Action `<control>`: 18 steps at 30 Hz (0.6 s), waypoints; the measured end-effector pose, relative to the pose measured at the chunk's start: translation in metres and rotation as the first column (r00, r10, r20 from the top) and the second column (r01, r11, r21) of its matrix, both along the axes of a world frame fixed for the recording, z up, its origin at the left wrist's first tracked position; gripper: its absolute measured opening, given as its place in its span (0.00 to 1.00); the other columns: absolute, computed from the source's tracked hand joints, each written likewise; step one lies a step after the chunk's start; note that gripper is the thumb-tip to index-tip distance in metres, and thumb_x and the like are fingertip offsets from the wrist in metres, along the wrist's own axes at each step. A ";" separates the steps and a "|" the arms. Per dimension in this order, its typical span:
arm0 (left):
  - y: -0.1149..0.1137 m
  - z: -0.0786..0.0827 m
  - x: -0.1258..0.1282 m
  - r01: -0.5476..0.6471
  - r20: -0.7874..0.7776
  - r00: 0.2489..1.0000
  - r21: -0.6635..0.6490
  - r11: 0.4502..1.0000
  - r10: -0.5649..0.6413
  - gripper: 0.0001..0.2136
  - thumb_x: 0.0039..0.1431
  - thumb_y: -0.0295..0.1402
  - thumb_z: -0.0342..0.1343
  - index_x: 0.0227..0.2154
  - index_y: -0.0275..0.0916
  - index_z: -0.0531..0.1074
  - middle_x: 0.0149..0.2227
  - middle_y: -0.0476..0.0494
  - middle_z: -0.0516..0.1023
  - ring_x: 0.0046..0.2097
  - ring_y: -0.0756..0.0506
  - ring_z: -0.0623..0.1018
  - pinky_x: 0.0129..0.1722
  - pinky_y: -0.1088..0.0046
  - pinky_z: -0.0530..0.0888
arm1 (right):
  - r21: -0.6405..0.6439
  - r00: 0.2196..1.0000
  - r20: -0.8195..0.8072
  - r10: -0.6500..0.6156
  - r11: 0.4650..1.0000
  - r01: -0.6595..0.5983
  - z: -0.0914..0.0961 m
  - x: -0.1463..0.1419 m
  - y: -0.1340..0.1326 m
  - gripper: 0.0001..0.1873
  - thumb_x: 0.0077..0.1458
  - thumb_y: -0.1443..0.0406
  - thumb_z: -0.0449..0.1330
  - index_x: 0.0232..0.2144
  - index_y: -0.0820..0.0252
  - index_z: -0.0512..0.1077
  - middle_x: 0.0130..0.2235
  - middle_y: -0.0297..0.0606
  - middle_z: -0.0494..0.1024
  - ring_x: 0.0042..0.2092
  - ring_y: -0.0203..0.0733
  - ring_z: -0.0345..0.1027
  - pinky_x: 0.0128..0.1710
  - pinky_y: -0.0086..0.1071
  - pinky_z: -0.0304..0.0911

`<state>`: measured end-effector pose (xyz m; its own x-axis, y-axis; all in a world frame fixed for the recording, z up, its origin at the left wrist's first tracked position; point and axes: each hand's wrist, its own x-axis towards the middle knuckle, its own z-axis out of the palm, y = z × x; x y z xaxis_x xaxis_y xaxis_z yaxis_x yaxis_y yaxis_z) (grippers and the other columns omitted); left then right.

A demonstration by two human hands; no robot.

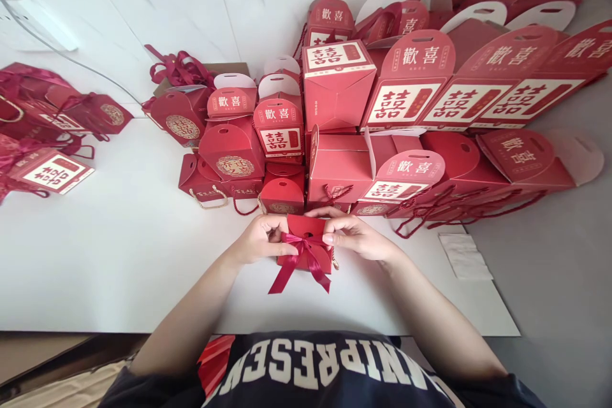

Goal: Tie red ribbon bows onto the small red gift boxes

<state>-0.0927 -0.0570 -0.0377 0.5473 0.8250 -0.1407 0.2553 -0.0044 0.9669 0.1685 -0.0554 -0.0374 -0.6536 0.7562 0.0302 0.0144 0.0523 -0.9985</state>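
Observation:
In front of me on the white table sits a small red gift box point(297, 224), with a dark red satin ribbon point(312, 257) tied in a bow on its top. The two ribbon tails hang toward me over the near side. My left hand point(266, 239) pinches the bow at its left side, thumb against fingers. At the other side my right hand point(352, 236) pinches the bow's right loop, its fingers resting along the box's edge. A short beige cord shows at the box's right side. Part of the ribbon is hidden by the fingers.
Red gift boxes point(337, 166) with cord handles are stacked several deep against the wall behind my hands and to the right. Beribboned boxes point(55, 169) stand at the far left. A white tissue packet point(463, 256) lies near the table's right edge. A cable point(71, 44) runs along the wall.

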 end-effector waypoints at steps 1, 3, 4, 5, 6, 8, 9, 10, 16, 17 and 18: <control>-0.001 0.002 0.001 0.010 -0.005 1.000 0.017 1.000 -0.010 0.18 0.47 0.41 0.68 0.23 0.35 0.66 0.18 0.57 0.59 0.21 0.57 0.57 0.21 0.80 0.54 | -0.003 1.000 0.007 0.001 1.000 -0.001 0.000 0.001 0.001 0.18 0.59 0.53 0.62 0.26 0.60 0.74 0.59 0.42 0.68 0.59 0.47 0.64 0.60 0.41 0.58; -0.002 0.008 0.003 0.042 -0.033 0.999 0.055 0.998 -0.040 0.15 0.51 0.41 0.66 0.26 0.34 0.69 0.19 0.56 0.60 0.22 0.56 0.57 0.22 0.79 0.55 | 0.005 0.999 0.036 -0.012 1.000 0.012 0.003 0.002 0.000 0.19 0.60 0.53 0.61 0.25 0.60 0.73 0.59 0.43 0.69 0.58 0.49 0.65 0.59 0.42 0.59; -0.003 0.011 0.004 0.058 -0.051 0.997 0.066 0.996 -0.055 0.14 0.54 0.41 0.64 0.27 0.34 0.70 0.20 0.55 0.62 0.22 0.56 0.59 0.22 0.79 0.56 | 0.022 0.998 0.055 -0.034 0.999 0.033 0.006 0.002 -0.001 0.18 0.61 0.53 0.60 0.27 0.60 0.73 0.58 0.43 0.70 0.58 0.49 0.65 0.59 0.43 0.59; -0.003 0.014 0.004 0.068 -0.068 0.996 0.073 0.995 -0.063 0.14 0.56 0.41 0.62 0.29 0.34 0.71 0.21 0.54 0.63 0.23 0.55 0.60 0.23 0.79 0.57 | 0.050 0.995 0.075 -0.067 0.997 0.063 0.011 0.001 -0.003 0.16 0.61 0.54 0.59 0.29 0.59 0.73 0.57 0.43 0.71 0.58 0.49 0.65 0.59 0.43 0.59; -0.004 0.018 0.004 0.071 -0.082 0.995 0.077 0.995 -0.064 0.13 0.58 0.41 0.60 0.29 0.34 0.71 0.21 0.54 0.65 0.23 0.55 0.61 0.23 0.78 0.58 | 0.090 0.990 0.093 -0.108 0.991 0.100 0.015 0.000 -0.006 0.14 0.62 0.54 0.59 0.33 0.58 0.73 0.56 0.43 0.72 0.58 0.49 0.65 0.59 0.43 0.58; -0.005 0.024 0.005 0.071 -0.099 0.993 0.083 0.994 -0.063 0.13 0.60 0.41 0.58 0.29 0.34 0.71 0.22 0.52 0.68 0.23 0.54 0.64 0.24 0.78 0.60 | 0.195 0.976 0.115 -0.187 0.967 0.163 0.025 -0.004 -0.013 0.10 0.63 0.57 0.58 0.41 0.55 0.72 0.55 0.43 0.72 0.60 0.48 0.63 0.61 0.44 0.57; -0.005 0.027 0.005 0.074 -0.104 0.992 0.085 0.994 -0.065 0.13 0.60 0.40 0.58 0.29 0.34 0.71 0.22 0.52 0.69 0.24 0.54 0.64 0.24 0.78 0.60 | 0.250 0.969 0.123 -0.214 0.952 0.178 0.029 -0.007 -0.017 0.10 0.62 0.58 0.59 0.43 0.54 0.72 0.56 0.43 0.71 0.60 0.48 0.63 0.61 0.44 0.56; -0.006 0.030 0.005 0.078 -0.106 0.992 0.088 0.993 -0.068 0.13 0.61 0.40 0.57 0.29 0.34 0.71 0.22 0.52 0.69 0.24 0.54 0.65 0.24 0.78 0.61 | 0.299 0.963 0.131 -0.234 0.936 0.187 0.031 -0.010 -0.020 0.10 0.62 0.59 0.60 0.44 0.54 0.72 0.57 0.43 0.70 0.60 0.48 0.62 0.61 0.43 0.56; -0.004 0.041 0.013 0.082 -0.139 0.988 0.094 0.992 -0.068 0.12 0.62 0.39 0.56 0.28 0.35 0.71 0.21 0.52 0.68 0.24 0.54 0.65 0.24 0.78 0.61 | 0.400 0.935 0.175 -0.308 0.890 0.218 0.024 -0.024 -0.025 0.02 0.59 0.64 0.63 0.34 0.54 0.75 0.56 0.40 0.72 0.57 0.46 0.66 0.58 0.43 0.61; -0.003 0.042 0.014 0.089 -0.143 0.987 0.096 0.991 -0.075 0.12 0.62 0.39 0.56 0.28 0.35 0.71 0.21 0.52 0.67 0.24 0.54 0.65 0.24 0.78 0.61 | 0.404 0.934 0.178 -0.309 0.889 0.217 0.022 -0.024 -0.024 0.01 0.58 0.64 0.63 0.33 0.54 0.76 0.56 0.40 0.72 0.57 0.46 0.67 0.58 0.43 0.61; -0.003 0.042 0.015 0.100 -0.142 0.986 0.097 0.990 -0.086 0.12 0.62 0.39 0.56 0.28 0.34 0.71 0.21 0.52 0.68 0.24 0.54 0.65 0.24 0.78 0.61 | 0.409 0.933 0.182 -0.311 0.887 0.215 0.021 -0.024 -0.024 0.01 0.58 0.65 0.63 0.33 0.54 0.76 0.56 0.40 0.73 0.57 0.46 0.67 0.58 0.43 0.61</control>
<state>-0.0779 -0.0598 0.0038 0.6040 0.7853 -0.1359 0.3788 -0.1328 0.9159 0.1450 -0.0796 -0.0168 -0.4556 0.8631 0.2177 0.3123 0.3841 -0.8689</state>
